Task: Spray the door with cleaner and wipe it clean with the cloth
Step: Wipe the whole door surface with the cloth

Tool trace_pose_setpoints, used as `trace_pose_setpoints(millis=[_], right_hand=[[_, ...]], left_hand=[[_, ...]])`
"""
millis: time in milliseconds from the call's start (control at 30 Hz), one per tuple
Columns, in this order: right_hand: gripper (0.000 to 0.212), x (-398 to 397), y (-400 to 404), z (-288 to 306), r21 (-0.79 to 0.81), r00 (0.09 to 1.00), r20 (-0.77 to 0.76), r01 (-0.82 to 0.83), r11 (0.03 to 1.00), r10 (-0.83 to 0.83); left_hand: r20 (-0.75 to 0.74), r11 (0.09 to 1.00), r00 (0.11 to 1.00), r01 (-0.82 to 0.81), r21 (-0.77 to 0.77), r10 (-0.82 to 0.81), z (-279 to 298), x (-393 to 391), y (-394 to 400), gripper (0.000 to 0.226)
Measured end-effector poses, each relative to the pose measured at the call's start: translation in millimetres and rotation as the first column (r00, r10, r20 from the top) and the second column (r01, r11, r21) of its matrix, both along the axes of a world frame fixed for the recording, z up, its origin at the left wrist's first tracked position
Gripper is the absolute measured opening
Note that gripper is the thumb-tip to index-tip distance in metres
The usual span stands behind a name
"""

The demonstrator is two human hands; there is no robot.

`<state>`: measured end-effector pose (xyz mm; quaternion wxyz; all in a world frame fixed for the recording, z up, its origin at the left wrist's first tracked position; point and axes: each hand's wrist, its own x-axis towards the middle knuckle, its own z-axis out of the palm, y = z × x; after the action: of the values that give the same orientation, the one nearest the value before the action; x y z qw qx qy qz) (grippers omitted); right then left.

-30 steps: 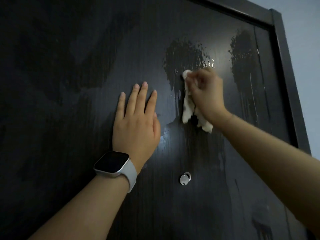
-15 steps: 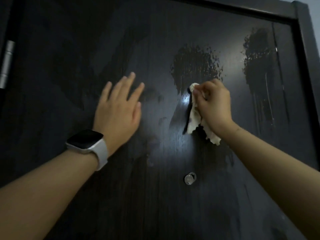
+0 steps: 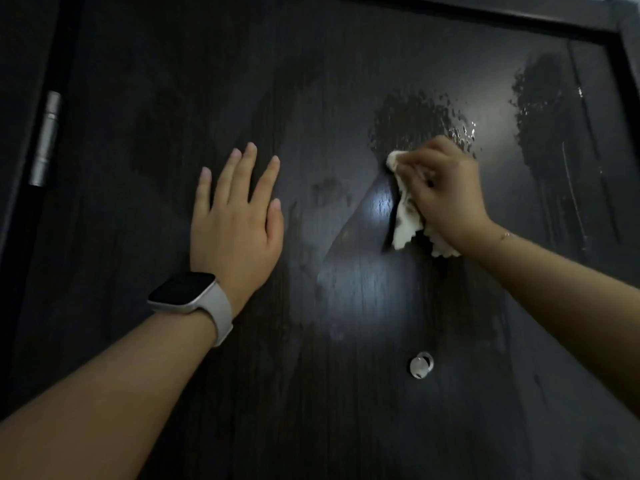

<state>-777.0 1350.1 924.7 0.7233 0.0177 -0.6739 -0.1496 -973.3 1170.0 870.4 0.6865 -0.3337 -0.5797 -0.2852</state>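
The dark wood-grain door (image 3: 311, 81) fills the view. My right hand (image 3: 445, 195) grips a crumpled white cloth (image 3: 405, 216) and presses it on the door, just under a wet patch of cleaner (image 3: 415, 119). A second wet patch (image 3: 543, 109) with drip streaks lies further right, near the door's edge. My left hand (image 3: 239, 220) rests flat on the door with straight fingers, a white smartwatch on its wrist. No spray bottle is in view.
A round metal peephole (image 3: 421, 365) sits low on the door, below the cloth. A silver hinge (image 3: 45, 140) is on the left edge. The dark door frame (image 3: 519, 15) runs along the top and right. A bright light glare shines mid-door.
The view has swung left, bringing the hinge into sight. My left hand slid left along the door. My right hand stays with the cloth at the lower edge of the wet patch.
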Motion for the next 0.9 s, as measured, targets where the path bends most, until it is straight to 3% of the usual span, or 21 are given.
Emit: trace_pose_setpoints(millis=[67,133,200,300,400,500,567,667,800,900], right_hand=[[0.018,-14,-5,6,-0.078,0.993,-0.105,-0.052,0.996,0.043],[0.019,-40,-25,-14,-0.027,0.993,-0.090,-0.080,0.996,0.077],[0.017,-60,-46,-47,0.153,0.990,0.081,-0.125,0.980,0.113],[0.014,-56,-48,-65,0.369,0.953,0.301,-0.142,0.918,0.026],[0.011,-40,-28,-27,0.338,0.986,0.163,-0.016,0.941,-0.042],[0.014,-30,-11,27,0.031,0.989,-0.144,0.038,0.999,-0.034],[0.019,-36,-11,47,-0.116,0.964,-0.261,0.023,0.993,-0.053],[0.013,-68,-44,38,-0.011,0.972,-0.232,0.020,1.000,-0.022],[0.011,-88,-70,1,0.273,0.998,0.038,0.035,0.961,-0.047],[0.010,-60,-37,19,0.224,0.994,-0.018,0.111,0.968,-0.109]], left_hand=[[-0.009,1.000,1.000,0.009,0.008,-0.009,0,-1,0,0.054],[-0.021,1.000,1.000,0.024,0.013,-0.023,0,-2,0,0.054],[-0.023,0.999,0.999,0.034,0.018,-0.034,0,-4,1,0.055],[-0.009,0.998,0.999,0.052,0.018,-0.052,1,-3,1,0.059],[0.000,0.998,0.998,0.055,0.009,-0.055,-1,-2,1,0.059],[-0.003,0.998,0.998,0.055,0.008,-0.055,0,-2,1,0.058],[-0.006,0.998,0.998,0.062,0.009,-0.062,0,-2,1,0.058],[-0.004,0.998,0.998,0.059,0.011,-0.059,-1,-2,1,0.058],[0.009,0.999,0.999,0.039,0.011,-0.039,-1,-2,1,0.058],[0.004,0.998,0.998,0.058,0.014,-0.058,-1,-1,0,0.058]])
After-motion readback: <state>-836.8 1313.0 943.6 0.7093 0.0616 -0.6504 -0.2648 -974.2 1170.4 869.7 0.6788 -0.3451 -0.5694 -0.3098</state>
